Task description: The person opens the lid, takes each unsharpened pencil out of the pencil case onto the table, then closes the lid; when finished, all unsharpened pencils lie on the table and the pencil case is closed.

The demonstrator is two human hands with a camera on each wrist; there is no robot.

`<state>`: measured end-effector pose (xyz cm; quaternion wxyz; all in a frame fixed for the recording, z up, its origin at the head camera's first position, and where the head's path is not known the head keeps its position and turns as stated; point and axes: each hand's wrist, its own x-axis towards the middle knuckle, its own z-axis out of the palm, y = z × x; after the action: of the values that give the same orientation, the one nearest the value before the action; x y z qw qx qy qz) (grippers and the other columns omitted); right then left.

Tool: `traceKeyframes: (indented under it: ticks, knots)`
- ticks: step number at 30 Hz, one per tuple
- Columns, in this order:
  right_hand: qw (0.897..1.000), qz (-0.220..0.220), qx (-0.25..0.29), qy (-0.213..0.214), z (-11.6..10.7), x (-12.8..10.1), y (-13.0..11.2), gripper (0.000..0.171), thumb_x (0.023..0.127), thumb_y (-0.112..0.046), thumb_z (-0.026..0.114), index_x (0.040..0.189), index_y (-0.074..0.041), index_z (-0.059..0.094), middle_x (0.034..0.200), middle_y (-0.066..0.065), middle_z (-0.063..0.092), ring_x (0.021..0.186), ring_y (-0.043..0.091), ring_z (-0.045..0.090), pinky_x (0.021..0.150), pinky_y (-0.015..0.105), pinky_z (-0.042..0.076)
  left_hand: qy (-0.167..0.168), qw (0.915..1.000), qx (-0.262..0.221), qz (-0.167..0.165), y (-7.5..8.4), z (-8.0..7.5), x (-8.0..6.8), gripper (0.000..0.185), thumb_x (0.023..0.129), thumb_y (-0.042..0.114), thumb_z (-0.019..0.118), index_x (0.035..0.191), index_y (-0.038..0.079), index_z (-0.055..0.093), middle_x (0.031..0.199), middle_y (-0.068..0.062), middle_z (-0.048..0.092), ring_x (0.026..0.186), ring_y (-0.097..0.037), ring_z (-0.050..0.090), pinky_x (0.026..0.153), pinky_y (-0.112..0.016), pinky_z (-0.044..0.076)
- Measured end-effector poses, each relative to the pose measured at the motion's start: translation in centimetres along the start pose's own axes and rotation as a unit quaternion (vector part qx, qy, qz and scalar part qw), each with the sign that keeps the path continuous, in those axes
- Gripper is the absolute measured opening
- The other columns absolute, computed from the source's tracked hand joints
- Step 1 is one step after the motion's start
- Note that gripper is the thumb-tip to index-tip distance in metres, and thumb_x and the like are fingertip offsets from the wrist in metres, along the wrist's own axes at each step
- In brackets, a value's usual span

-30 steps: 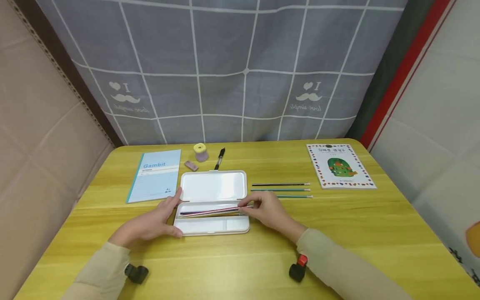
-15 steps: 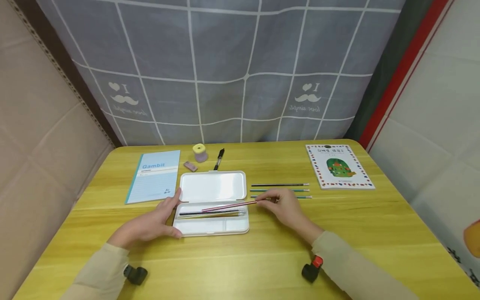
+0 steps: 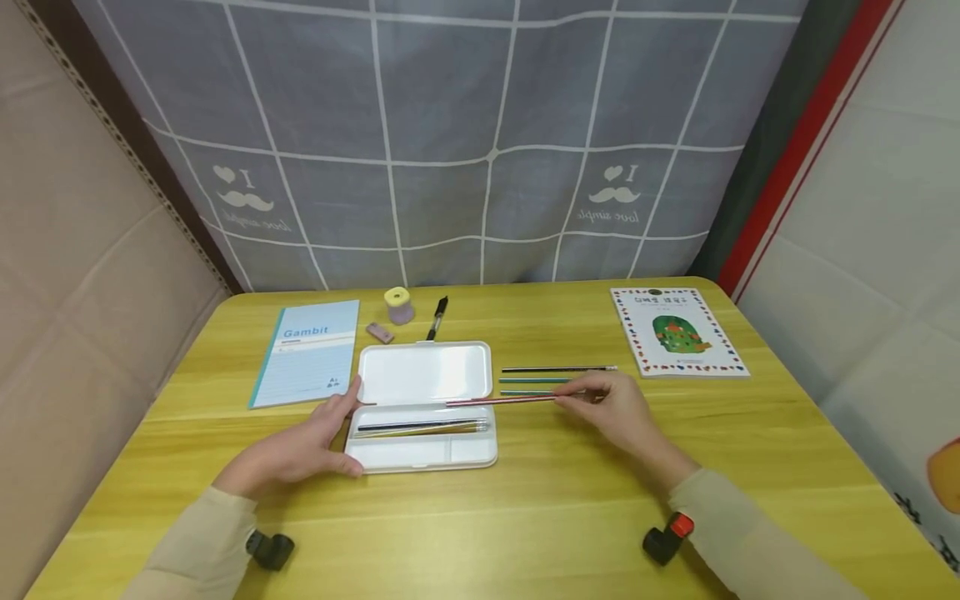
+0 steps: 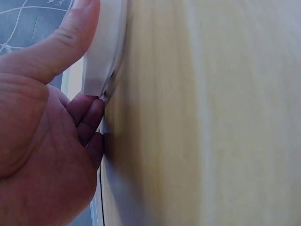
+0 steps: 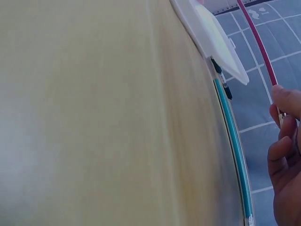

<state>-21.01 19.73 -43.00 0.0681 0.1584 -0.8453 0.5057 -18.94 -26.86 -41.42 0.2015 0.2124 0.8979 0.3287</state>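
One open white pencil case [image 3: 427, 406] is counted on the worktop [image 3: 525, 517], with about three pencils [image 3: 422, 427] lying inside it, though their exact number cannot be told. Three more pencils [image 3: 555, 368] are laid side by side just to its right, and one red pencil [image 3: 498, 401] is held above the case's edge. One blue notebook [image 3: 307, 352], one picture book [image 3: 678, 332], one eraser [image 3: 380, 332], one sharpener [image 3: 399, 305] and one black pen [image 3: 437, 317] are also counted.
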Motion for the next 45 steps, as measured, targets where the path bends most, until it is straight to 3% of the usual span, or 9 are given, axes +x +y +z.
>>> traceKeyframes:
  ticks: [6,13,16,23,29,34,40,45]
  knots:
    - [1.000,-0.010,-0.012,0.001,-0.7,-0.6,0.5,0.009,0.085,-0.006,0.086,0.092,-0.012,0.084,0.081,-0.002,0.072,0.061,0.009,0.053,0.053,0.024,0.044,-0.001,1.0000,0.001,0.006,0.3,0.0,0.1,0.130,0.086,0.046,0.082,0.165,0.001,-0.011,0.157,-0.025,0.037,0.152,-0.052,0.012,0.118,-0.072,0.014]
    - [1.000,-0.008,-0.011,0.010,-1.4,-1.1,1.2,0.009,0.085,-0.005,0.086,0.093,-0.009,0.084,0.082,0.001,0.071,0.061,0.009,0.050,0.053,0.024,0.042,-0.005,1.0000,-0.005,-0.004,0.1,0.0,0.1,0.131,0.085,0.044,0.083,0.165,0.002,-0.012,0.163,-0.027,0.030,0.154,-0.052,0.003,0.118,-0.072,0.008]
    - [1.000,-0.003,-0.019,0.016,-2.0,-1.3,1.5,0.009,0.085,-0.005,0.086,0.093,-0.009,0.084,0.084,0.003,0.071,0.061,0.009,0.050,0.052,0.024,0.041,-0.005,1.0000,-0.008,-0.004,0.1,0.0,0.2,0.131,0.085,0.044,0.083,0.165,0.002,-0.012,0.163,-0.029,0.026,0.154,-0.053,0.003,0.118,-0.072,0.007]
    - [0.998,0.023,-0.047,0.027,-3.3,-1.8,2.1,0.007,0.085,-0.007,0.086,0.092,-0.009,0.084,0.075,-0.002,0.068,0.055,0.007,0.046,0.049,0.023,0.038,-0.006,1.0000,0.004,0.000,-0.1,0.0,0.4,0.131,0.085,0.046,0.083,0.165,0.002,-0.012,0.158,-0.025,0.035,0.152,-0.050,0.014,0.118,-0.071,0.014]
    - [0.996,0.037,-0.078,0.031,-3.8,-2.0,2.4,0.007,0.085,-0.008,0.087,0.091,-0.010,0.084,0.080,0.000,0.072,0.056,0.006,0.048,0.050,0.023,0.039,-0.004,1.0000,0.007,-0.002,-0.3,0.0,0.3,0.131,0.085,0.046,0.083,0.165,0.003,-0.012,0.163,-0.029,0.025,0.153,-0.052,0.007,0.118,-0.072,0.011]
    - [0.992,0.049,-0.115,0.023,-4.2,-1.8,2.8,0.006,0.085,-0.010,0.087,0.090,-0.012,0.084,0.084,0.003,0.073,0.057,0.005,0.050,0.053,0.024,0.041,-0.001,1.0000,0.009,0.001,-0.2,-0.1,0.2,0.131,0.085,0.046,0.083,0.165,0.003,-0.011,0.160,-0.027,0.028,0.151,-0.051,0.013,0.118,-0.072,0.015]
    - [0.987,0.060,-0.149,0.004,-4.5,-1.6,3.0,0.005,0.086,-0.012,0.087,0.089,-0.014,0.084,0.086,0.001,0.074,0.056,0.007,0.048,0.053,0.026,0.040,-0.002,1.0000,0.002,-0.001,-0.2,-0.1,0.1,0.131,0.085,0.045,0.083,0.165,0.003,-0.011,0.166,-0.030,0.017,0.154,-0.053,0.004,0.118,-0.072,0.009]
    - [0.985,0.060,-0.160,-0.012,-4.7,-1.5,3.0,0.005,0.087,-0.011,0.086,0.091,-0.014,0.084,0.089,0.003,0.076,0.055,0.007,0.045,0.051,0.027,0.038,-0.002,1.0000,0.001,-0.002,-0.2,-0.1,0.2,0.131,0.085,0.046,0.083,0.165,0.003,-0.011,0.164,-0.030,0.022,0.153,-0.051,0.007,0.118,-0.071,0.010]
